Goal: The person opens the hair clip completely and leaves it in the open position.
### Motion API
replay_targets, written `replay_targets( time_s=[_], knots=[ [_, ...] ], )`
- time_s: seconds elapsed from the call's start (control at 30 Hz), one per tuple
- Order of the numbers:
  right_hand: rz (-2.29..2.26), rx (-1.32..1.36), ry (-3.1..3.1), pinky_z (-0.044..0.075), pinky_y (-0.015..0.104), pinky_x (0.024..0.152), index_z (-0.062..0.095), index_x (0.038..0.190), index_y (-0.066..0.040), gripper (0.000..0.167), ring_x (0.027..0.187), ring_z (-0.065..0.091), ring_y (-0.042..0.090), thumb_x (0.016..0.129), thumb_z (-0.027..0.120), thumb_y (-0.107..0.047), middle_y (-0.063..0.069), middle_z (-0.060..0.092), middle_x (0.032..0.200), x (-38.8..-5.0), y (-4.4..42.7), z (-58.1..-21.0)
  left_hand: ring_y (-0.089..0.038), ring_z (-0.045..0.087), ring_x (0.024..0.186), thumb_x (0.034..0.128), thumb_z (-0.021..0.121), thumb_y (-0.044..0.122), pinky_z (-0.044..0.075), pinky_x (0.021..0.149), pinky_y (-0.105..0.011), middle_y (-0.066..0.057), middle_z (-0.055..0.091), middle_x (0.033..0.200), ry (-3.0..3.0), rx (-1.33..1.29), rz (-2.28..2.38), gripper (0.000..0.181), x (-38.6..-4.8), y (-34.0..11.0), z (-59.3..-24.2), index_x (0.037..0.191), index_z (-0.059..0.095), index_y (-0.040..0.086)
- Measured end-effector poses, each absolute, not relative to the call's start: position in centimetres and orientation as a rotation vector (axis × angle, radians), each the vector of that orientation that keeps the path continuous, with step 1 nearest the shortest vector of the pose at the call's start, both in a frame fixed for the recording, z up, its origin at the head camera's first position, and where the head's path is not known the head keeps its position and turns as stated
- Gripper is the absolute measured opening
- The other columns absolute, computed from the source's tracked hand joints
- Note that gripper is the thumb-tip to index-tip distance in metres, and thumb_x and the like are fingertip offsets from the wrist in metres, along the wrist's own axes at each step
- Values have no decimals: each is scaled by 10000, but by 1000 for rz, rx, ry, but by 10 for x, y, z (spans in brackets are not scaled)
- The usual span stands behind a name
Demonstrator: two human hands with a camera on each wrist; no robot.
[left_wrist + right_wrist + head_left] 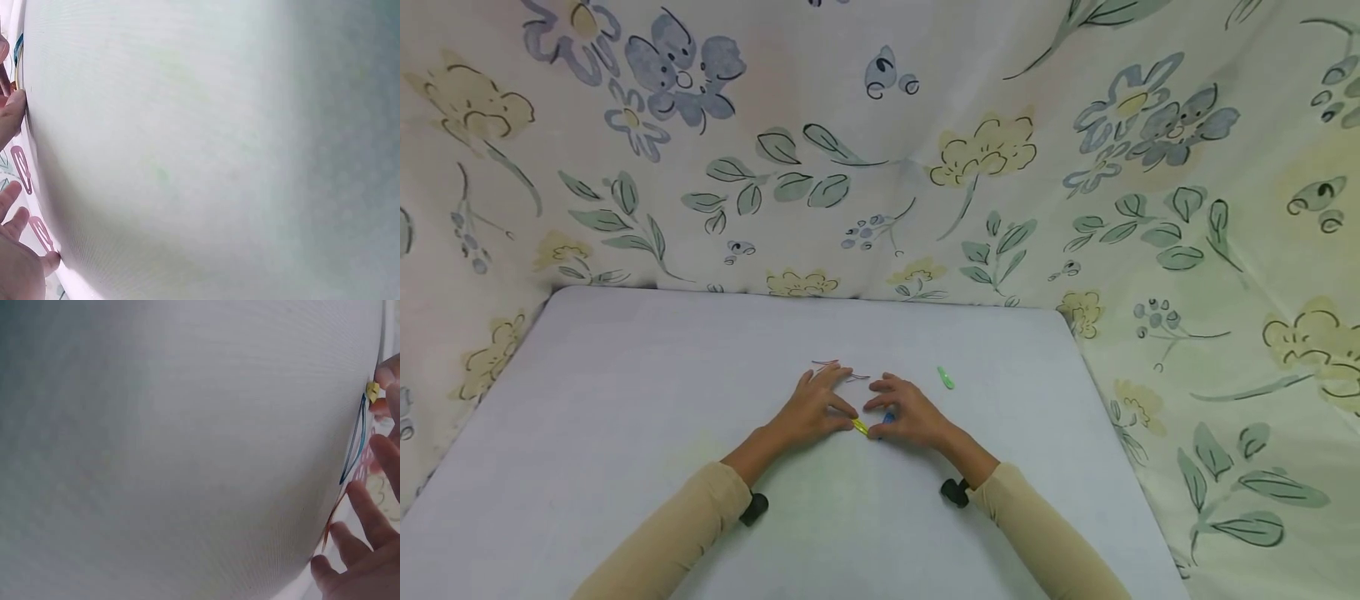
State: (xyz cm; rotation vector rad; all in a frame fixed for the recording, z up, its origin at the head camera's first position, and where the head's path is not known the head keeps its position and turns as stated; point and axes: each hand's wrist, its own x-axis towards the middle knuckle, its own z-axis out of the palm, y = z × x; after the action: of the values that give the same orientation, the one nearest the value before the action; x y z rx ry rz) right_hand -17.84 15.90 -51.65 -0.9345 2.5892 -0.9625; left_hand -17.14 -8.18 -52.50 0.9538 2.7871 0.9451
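Between the thumb and forefinger of my left hand [812, 410] is one end of a yellow snap hair clip [861, 427]. My right hand [914, 415] is bent over the table beside it, its thumb at the clip's other end. A blue hair clip [889, 416] shows between the right thumb and fingers; in the right wrist view this blue clip [355, 440] appears to lie on the table. Pink hair clips [21, 169] lie beyond the left fingers. Whether the right fingertips bear on the yellow clip is partly hidden.
A green hair clip [945, 377] lies to the right of the right hand. Thin reddish clips [825, 362] lie just past the left fingertips. The white table [647, 400] ends at a hanging floral cloth [880, 192] behind and at the right.
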Motion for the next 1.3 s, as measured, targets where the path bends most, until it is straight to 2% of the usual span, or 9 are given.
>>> replay_targets(
  time_s=[0.23, 0.53, 0.87, 1.07, 1.3],
  knots=[
    [-981, -956, 2579, 261, 606, 1124, 774, 1051, -101, 308, 1427, 332, 401, 791, 851, -248, 144, 574, 1379, -178, 159, -514, -422, 304, 1434, 830, 817, 272, 185, 1076, -725, -169, 487, 1468, 2814, 1007, 965, 92, -171, -81, -525, 888, 821, 202],
    [-992, -923, 2620, 291, 543, 1135, 782, 1007, -84, 220, 1410, 366, 381, 821, 823, -193, 134, 599, 1338, -179, 157, -517, -444, 400, 1357, 830, 813, 189, 297, 1062, -644, -186, 554, 1364, 2870, 1085, 1080, 68, -171, -77, -527, 810, 784, 131],
    [-1056, -861, 2609, 278, 553, 1137, 779, 895, -58, 76, 1401, 375, 373, 847, 792, -116, 126, 624, 1280, -180, 157, -514, -383, 408, 1365, 886, 761, 148, 314, 1067, -621, -141, 573, 1338, 2831, 953, 1169, 60, -171, -74, -526, 872, 776, 92],
    [-1122, -816, 2582, 273, 543, 1143, 767, 959, -18, 108, 1405, 382, 346, 888, 748, -97, 119, 639, 1255, -184, 159, -514, -350, 398, 1379, 921, 724, 156, 322, 1078, -598, -148, 549, 1373, 2813, 857, 1194, 74, -171, -75, -525, 902, 760, 94],
    [-1193, -748, 2522, 293, 526, 1139, 760, 1005, -43, 112, 1401, 399, 327, 907, 717, -79, 90, 659, 1234, -190, 160, -510, -343, 409, 1370, 930, 706, 138, 340, 1065, -598, -169, 541, 1380, 2818, 845, 1224, 101, -172, -75, -523, 953, 765, 59]
  ],
)
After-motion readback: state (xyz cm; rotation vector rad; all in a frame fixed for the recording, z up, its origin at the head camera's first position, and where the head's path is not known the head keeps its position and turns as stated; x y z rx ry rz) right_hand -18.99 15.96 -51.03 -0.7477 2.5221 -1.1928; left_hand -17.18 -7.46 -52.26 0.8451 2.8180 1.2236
